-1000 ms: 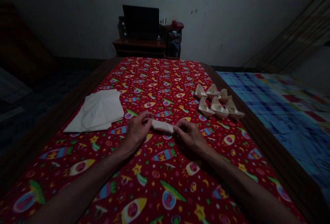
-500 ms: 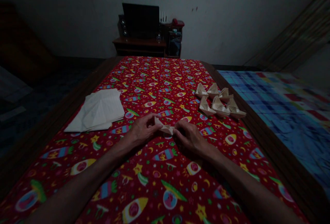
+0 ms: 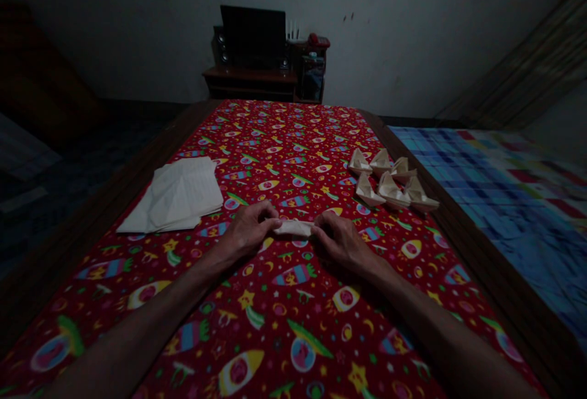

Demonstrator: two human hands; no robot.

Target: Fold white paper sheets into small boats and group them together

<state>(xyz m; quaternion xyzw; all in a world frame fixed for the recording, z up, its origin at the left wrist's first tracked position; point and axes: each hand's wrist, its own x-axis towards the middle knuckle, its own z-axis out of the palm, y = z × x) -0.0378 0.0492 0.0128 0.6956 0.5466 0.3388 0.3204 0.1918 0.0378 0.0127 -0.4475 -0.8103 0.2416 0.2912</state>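
Note:
A small piece of folded paper (image 3: 296, 228), pale and stretched into a narrow strip, spans the gap between my hands. Its left end is pinched by my left hand (image 3: 254, 226), thumb against the fingers. My right hand (image 3: 340, 240) grips the other end in the same way. Several folded paper boats (image 3: 389, 189) stand in two rows to the right, beyond my right hand. On the left lies a loose stack of paper sheets (image 3: 183, 194), fanned a little.
A red cloth (image 3: 293, 142) printed with rockets covers the wooden table (image 3: 458, 264). Past its far end a monitor (image 3: 254, 37) with speakers stands on a desk, beside a red telephone (image 3: 318, 40). A checked blue sheet (image 3: 458, 178) spreads at the right.
The folded paper has gone from a shape with a raised point at its left to a flatter, straighter strip. My hands have drawn slightly apart, both still pinching its ends.

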